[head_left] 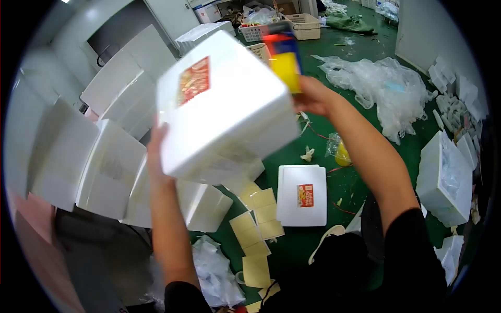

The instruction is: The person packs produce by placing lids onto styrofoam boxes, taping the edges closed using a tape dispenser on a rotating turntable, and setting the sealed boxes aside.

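A white foam box with a red label is held up, tilted, in front of me. My left hand grips its left side, the fingers partly hidden and blurred. At the box's right side my right hand is closed around a blurred blue, yellow and red object, which seems to be a tape dispenser and lies against the box. Below, on the green floor, a white foam lid bears another red label. Yellowish paper sheets are scattered to the left of that lid.
White foam boxes line the left side. Crumpled clear plastic covers floor at the upper right. An open foam box and foam scraps stand at the right. Beige crates are at the back, a plastic bag lower left.
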Available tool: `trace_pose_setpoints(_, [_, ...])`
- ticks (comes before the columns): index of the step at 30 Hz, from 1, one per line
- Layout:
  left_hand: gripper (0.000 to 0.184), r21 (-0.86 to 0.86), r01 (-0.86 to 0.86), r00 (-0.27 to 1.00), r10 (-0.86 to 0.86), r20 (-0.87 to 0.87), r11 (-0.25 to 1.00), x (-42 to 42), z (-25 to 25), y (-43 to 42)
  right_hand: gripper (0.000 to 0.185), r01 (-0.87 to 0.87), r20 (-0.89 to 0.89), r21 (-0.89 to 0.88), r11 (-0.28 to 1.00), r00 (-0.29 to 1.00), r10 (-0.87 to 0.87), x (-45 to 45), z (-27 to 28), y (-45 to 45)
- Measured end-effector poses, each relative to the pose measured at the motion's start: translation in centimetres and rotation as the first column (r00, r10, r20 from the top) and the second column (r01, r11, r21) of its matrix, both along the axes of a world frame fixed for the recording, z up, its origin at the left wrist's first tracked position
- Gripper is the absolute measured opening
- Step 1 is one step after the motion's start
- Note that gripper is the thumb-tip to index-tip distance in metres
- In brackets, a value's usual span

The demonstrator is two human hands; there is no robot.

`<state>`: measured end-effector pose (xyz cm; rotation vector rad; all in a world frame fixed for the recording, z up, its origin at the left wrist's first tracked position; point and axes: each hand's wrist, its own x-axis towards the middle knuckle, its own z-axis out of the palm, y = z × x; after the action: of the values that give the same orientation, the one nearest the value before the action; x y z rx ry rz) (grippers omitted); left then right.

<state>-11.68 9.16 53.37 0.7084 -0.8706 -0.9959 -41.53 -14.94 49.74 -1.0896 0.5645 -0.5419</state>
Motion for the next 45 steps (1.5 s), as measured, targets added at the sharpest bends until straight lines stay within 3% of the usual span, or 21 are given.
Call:
trace_pose_setpoints(3, [0.056,0.176,-0.416,0.761,0.235,0.605,0.892,6.4,1.4,-1.3,0.051,0.06,0.017,0.047,0.997,0.998,-0.061,8.7,-1.5,-1.8])
trace_pose_setpoints(5, [0.046,0.083,-0.641,0.188,0.051,0.981,0.763,9.3,0.0,-3.0,0.051,-0.16,0.164,0.143,0.977,0.977,0.136,12.2,-4.9,-1.2])
trace_pose_setpoints(6, [0.045,0.093,-0.632,-0.101,-0.2,0.975,0.77,9.9,-1.5,-4.8,0.054,-0.123,0.214,0.167,0.978,0.973,0.086,14.0,-6.2,0.2])
trace_pose_setpoints(7, [0.048,-0.067,-0.634,-0.211,-0.089,0.973,0.771,10.8,-3.3,-5.9,0.057,-0.082,0.26,0.193,0.978,0.965,0.03,14.8,-7.4,1.8])
trace_pose_setpoints(9, [0.047,-0.233,-0.641,-0.407,-0.067,0.911,0.731,9.0,-4.0,-5.9,0.055,-0.064,0.193,0.185,0.981,0.981,0.028,13.3,-8.2,3.9])
trace_pose_setpoints(11, [0.044,-0.254,-0.65,-0.431,-0.072,0.9,0.716,8.6,-3.9,-5.9,0.054,-0.019,0.159,0.148,0.989,0.987,-0.005,10.8,-8.4,5.7])
trace_pose_setpoints(12, [0.041,-0.42,-0.342,-0.649,0.112,0.752,0.841,12.6,-5.8,-6.1,0.055,0.035,0.151,0.122,0.992,0.987,-0.053,8.4,-8.9,6.3])
trace_pose_setpoints(14, [0.039,-0.417,-0.477,-0.571,0.089,0.816,0.774,15.4,-8.1,-5.7,0.052,0.214,0.1,0.086,0.973,0.97,-0.222,0.1,-9.8,9.3])
trace_pose_setpoints(15, [0.04,-0.105,-0.736,-0.387,-0.289,0.876,0.668,9.7,-4.7,-4.9,0.05,0.322,0.047,0.058,0.945,0.945,-0.325,-4.8,-9.5,11.1])
trace_pose_setpoints(18, [0.037,-0.664,-0.184,-0.06,0.666,0.743,0.724,2.3,-6.5,-6.1,0.039,0.605,-0.34,-0.349,0.715,0.629,-0.699,-23.5,-9.6,20.1])
trace_pose_setpoints(19, [0.047,-0.616,-0.418,-0.164,0.612,0.774,0.667,-6.8,-6.7,-4.2,0.038,0.635,-0.348,-0.47,0.613,0.505,-0.79,-28.5,-10.0,24.6])
trace_pose_setpoints(21, [0.06,-0.44,-0.12,-0.23,0.407,0.884,0.89,-9.2,-18.4,-10.7,0.034,0.774,-0.447,-0.51,0.375,0.134,-0.885,-37.6,-10.9,34.9])
trace_pose_setpoints(22, [0.037,0.032,0.071,0.33,-0.054,0.942,0.997,-18.2,-20.7,-10.3,0.036,0.892,-0.533,-0.376,0.251,0.014,-0.846,-41.2,-10.8,40.1])
trace_pose_setpoints(23, [0.04,0.22,0.299,0.285,-0.307,0.908,0.929,-26.2,-21.3,-8.5,0.051,0.968,-0.218,-0.227,-0.107,-0.158,-0.963,-44.7,-14.9,44.7])
trace_pose_setpoints(26, [0.036,0.326,0.73,-0.066,-0.413,0.908,0.6,-46.9,-20.7,-3.6,0.044,0.879,-0.393,-0.097,-0.467,-0.465,-0.793,-54.8,-16.6,60.4])
trace_pose_setpoints(29, [0.03,0.495,0.837,-0.286,-0.585,0.759,0.233,-64.9,-20.7,-0.5,0.037,0.667,-0.508,-0.009,-0.745,-0.645,-0.571,-62.8,-24.8,70.0])
trace_pose_setpoints(31, [0.031,0.525,0.843,-0.34,-0.638,0.691,0.12,-77.1,-23.9,0.6,0.039,0.689,-0.346,0.264,-0.675,-0.585,-0.733,-66.7,-30.0,72.9])
trace_pose_setpoints(34, [0.061,0.562,0.785,-0.355,-0.553,0.754,0.261,-95.7,-30.9,2.5,0.045,0.606,-0.083,0.433,-0.667,-0.71,-0.699,-72.6,-36.5,72.0])
trace_pose_setpoints(39, [0.098,0.602,0.745,-0.187,-0.775,0.604,0.289,-117.9,-37.4,9.2,0.047,0.513,-0.019,0.433,-0.741,-0.817,-0.577,-80.0,-39.5,66.5])
trace_pose_setpoints(43, [0.073,0.709,0.686,-0.5,-0.814,0.298,-0.162,-122.7,-41.6,10.0,0.043,0.626,0.092,0.384,-0.679,-0.757,-0.646,-81.7,-40.4,64.9])
trace_pose_setpoints(45, [0.057,0.708,0.704,-0.442,-0.815,0.374,-0.057,-121.4,-41.1,10.7,0.043,0.613,0.015,0.367,-0.7,-0.756,-0.655,-81.6,-40.5,64.9])
